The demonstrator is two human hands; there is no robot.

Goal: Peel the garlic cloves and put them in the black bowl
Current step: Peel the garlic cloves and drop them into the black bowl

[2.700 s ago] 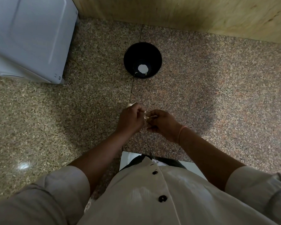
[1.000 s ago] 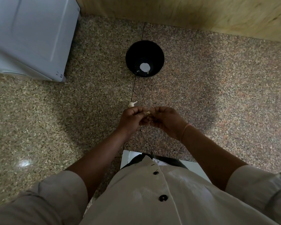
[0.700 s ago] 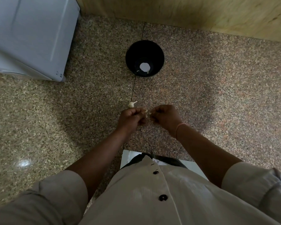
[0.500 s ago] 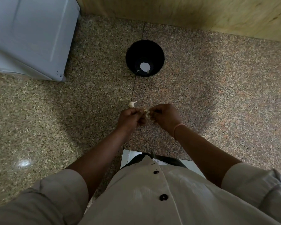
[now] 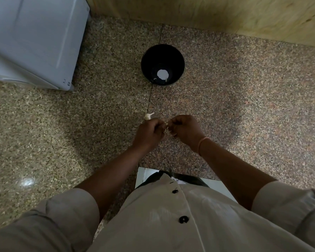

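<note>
Your left hand curls its fingers around a garlic clove, mostly hidden, that your right hand pinches too, with another garlic piece half-covered behind your left knuckles and the black bowl well beyond.

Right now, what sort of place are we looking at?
Likely a kitchen counter: a speckled granite worktop, a black bowl and a garlic bulb on it, a white appliance at the back left.
</note>
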